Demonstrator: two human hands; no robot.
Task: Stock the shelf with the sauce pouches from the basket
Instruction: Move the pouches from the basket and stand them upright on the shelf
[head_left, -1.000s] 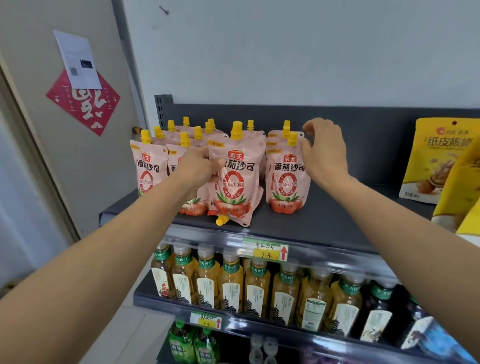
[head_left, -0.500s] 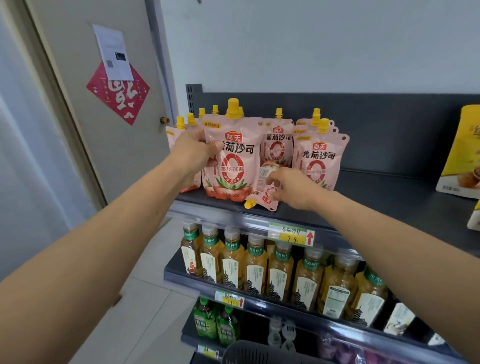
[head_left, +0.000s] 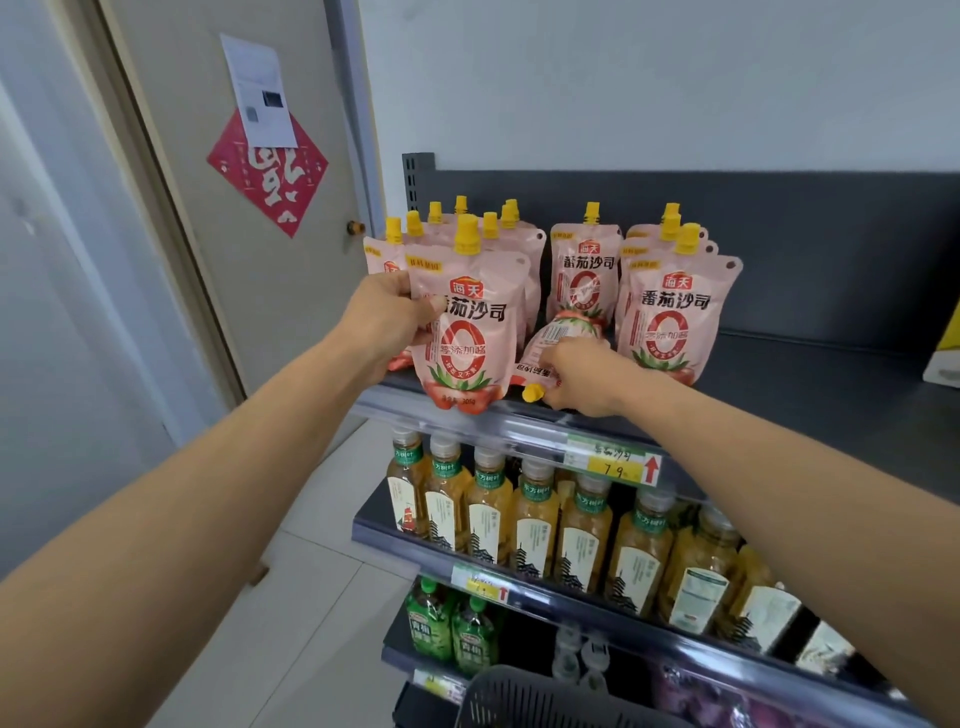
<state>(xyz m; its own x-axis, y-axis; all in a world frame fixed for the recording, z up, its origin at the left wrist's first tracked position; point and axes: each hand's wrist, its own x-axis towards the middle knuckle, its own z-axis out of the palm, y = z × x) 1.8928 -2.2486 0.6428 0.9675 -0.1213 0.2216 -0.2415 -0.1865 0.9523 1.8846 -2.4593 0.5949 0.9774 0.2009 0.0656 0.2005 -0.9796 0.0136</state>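
Where the dark grey top shelf (head_left: 810, 384) runs back to its rear panel, stock fills only the left part. Pale door (head_left: 218, 312) to the left of the unit, with a red diamond paper (head_left: 267, 176) and a white sheet (head_left: 260, 88) stuck on it. Next tier down holds a row of amber tea bottles (head_left: 535, 514), with green bottles (head_left: 452, 634) below that. Basket (head_left: 545, 696), dark mesh, sits at the bottom edge of view (rim and part of a wall only, contents not visible). Yellow packet (head_left: 943, 358) at far right, well apart from the rest. Sauce pouches (head_left: 519, 260) are pink with yellow caps, all on the top shelf. Rear left cluster (head_left: 431, 234) stands upright and closely packed, middle pouch (head_left: 584, 275) upright on its own, right cluster (head_left: 672, 322) upright and several deep. Front pouch (head_left: 470, 338) is upright at the shelf's front lip. Left hand (head_left: 387, 322) grips its left edge, thumb on the printed face, fingers behind. Fallen pouch (head_left: 561, 332) lies between the front pouch and the right cluster, base toward the back. Right hand (head_left: 582, 379) is closed over its spout end, fingers curled onto it. Price tag (head_left: 613, 462) is on the rail under the right wrist. Yellow cap (head_left: 532, 392) of the fallen pouch points at the front edge.
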